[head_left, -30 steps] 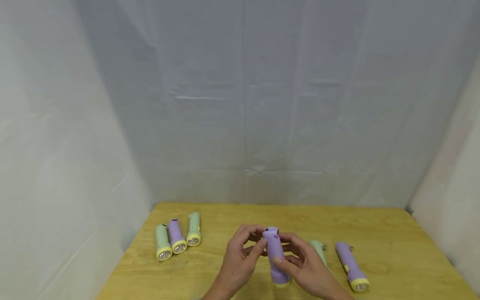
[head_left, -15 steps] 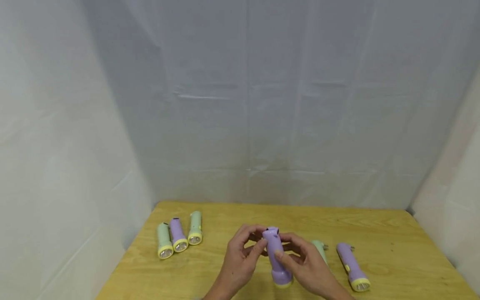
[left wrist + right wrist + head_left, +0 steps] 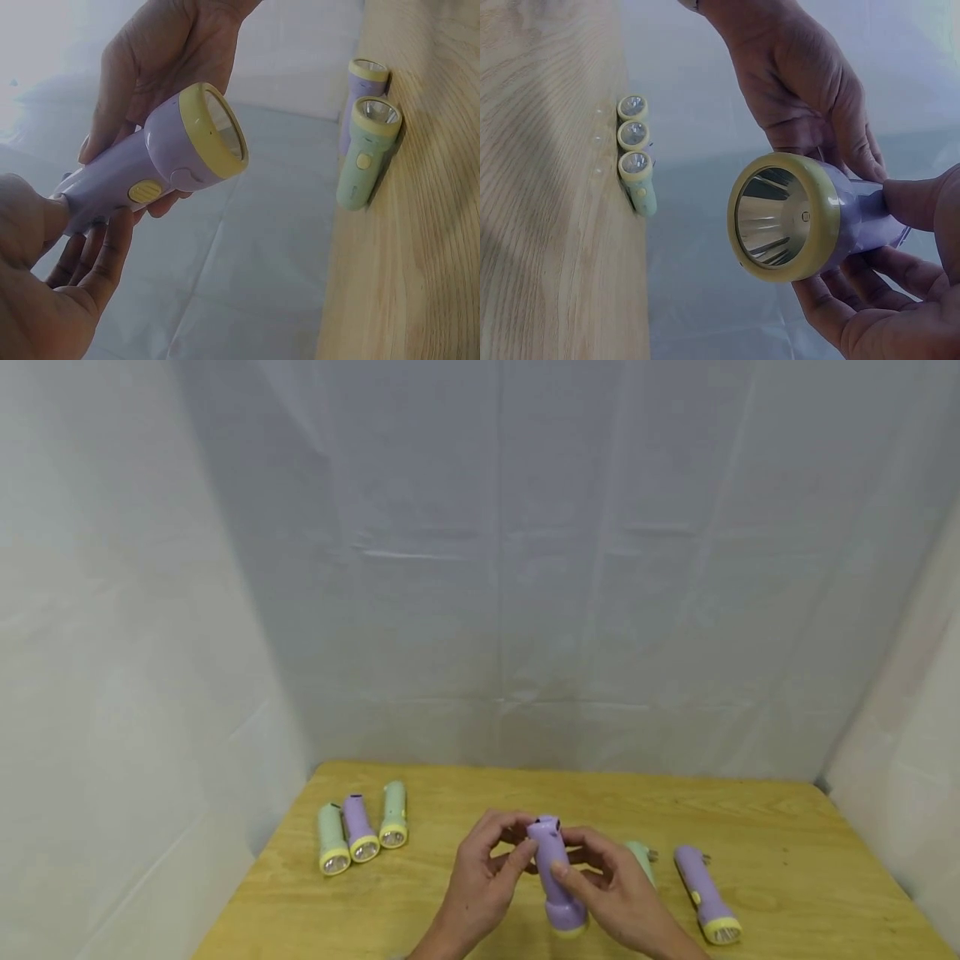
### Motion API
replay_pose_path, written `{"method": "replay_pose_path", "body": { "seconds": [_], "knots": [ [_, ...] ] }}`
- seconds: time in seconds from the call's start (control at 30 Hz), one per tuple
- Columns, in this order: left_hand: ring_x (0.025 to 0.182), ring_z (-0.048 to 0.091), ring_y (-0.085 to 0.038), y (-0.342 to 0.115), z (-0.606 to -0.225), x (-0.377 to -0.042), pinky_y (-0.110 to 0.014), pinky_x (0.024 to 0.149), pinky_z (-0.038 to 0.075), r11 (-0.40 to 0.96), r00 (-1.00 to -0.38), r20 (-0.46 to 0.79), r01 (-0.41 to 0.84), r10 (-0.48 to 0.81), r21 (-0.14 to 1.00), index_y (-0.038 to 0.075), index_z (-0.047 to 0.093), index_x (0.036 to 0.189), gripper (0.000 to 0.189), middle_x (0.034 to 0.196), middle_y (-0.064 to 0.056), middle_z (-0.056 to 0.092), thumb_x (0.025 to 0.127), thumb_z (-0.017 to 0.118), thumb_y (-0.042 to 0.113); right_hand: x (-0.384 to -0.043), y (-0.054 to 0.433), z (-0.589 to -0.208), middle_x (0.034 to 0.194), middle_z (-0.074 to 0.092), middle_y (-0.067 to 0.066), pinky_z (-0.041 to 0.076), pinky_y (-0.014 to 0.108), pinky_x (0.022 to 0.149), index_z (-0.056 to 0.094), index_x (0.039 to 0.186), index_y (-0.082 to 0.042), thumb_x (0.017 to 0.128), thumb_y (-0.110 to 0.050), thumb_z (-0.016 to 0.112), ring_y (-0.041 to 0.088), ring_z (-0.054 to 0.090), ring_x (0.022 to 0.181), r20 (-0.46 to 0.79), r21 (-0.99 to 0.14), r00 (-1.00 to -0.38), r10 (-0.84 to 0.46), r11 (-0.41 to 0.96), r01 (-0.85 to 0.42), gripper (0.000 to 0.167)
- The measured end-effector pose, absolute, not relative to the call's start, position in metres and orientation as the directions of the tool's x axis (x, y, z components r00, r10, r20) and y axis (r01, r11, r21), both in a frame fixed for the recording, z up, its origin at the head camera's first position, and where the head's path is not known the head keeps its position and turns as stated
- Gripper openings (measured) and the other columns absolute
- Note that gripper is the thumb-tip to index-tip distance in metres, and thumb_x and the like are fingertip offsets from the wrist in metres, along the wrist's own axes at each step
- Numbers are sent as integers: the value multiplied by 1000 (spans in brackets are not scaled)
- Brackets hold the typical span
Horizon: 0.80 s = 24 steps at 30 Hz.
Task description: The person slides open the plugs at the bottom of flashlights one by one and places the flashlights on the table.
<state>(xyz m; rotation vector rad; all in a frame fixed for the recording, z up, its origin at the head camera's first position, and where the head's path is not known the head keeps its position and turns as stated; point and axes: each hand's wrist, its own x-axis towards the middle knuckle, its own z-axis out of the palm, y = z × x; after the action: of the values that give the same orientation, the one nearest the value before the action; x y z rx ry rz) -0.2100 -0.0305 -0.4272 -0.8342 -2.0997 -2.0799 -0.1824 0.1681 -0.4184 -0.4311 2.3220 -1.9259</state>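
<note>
Between both hands is a purple flashlight with a yellow rim, its lens end toward the person. My left hand pinches the tail end between thumb and fingers. My right hand grips the middle of the body, thumb on top. In the left wrist view a yellow ribbed switch shows on the side of the body, near the left fingertips. The right wrist view looks into the reflector, which is unlit. At the tail, the head view shows a dark slot.
On the wooden table, a green flashlight, a purple one and another green one lie at the left. Right of the hands lie a purple flashlight with plug prongs out and a partly hidden green one.
The head view has shifted slightly. Both hands keep their hold on the purple flashlight; the right thumb has slid a little up its body.
</note>
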Motion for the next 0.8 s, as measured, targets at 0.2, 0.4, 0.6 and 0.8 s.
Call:
{"method": "replay_pose_path", "body": {
  "seconds": [0.2,0.4,0.6,0.8],
  "knots": [
    [93,60,-10,-31,-428,-209,-36,75,64,-64,-848,418,421,326,905,13,64,123,21,112,-16,57,103,60,18,-181,168,-419,138,59,21,58,26,88,56,138,-6,104,-25,59,9,67,110,112,-973,-953,-281,162,-162,39],
    [93,60,-10,-30,-429,-209,-36,75,64,-63,-842,430,435,326,898,12,64,123,21,112,-16,57,103,60,17,-181,169,-420,138,59,22,58,26,88,55,139,-6,104,-25,58,8,67,109,121,-971,-951,-285,164,-172,40],
    [94,61,-10,-30,-427,-208,-38,76,64,-56,-842,427,434,329,899,13,64,123,21,112,-15,58,103,60,18,-181,170,-419,138,59,22,59,27,88,55,139,-6,104,-24,58,8,67,110,128,-970,-949,-289,161,-180,40],
    [94,60,-9,-29,-427,-207,-38,75,64,-53,-833,442,452,331,891,13,64,123,21,111,-15,58,103,60,17,-180,171,-419,137,60,22,59,27,87,55,139,-6,104,-24,59,9,67,109,139,-968,-947,-289,164,-192,39]
  ]
}}
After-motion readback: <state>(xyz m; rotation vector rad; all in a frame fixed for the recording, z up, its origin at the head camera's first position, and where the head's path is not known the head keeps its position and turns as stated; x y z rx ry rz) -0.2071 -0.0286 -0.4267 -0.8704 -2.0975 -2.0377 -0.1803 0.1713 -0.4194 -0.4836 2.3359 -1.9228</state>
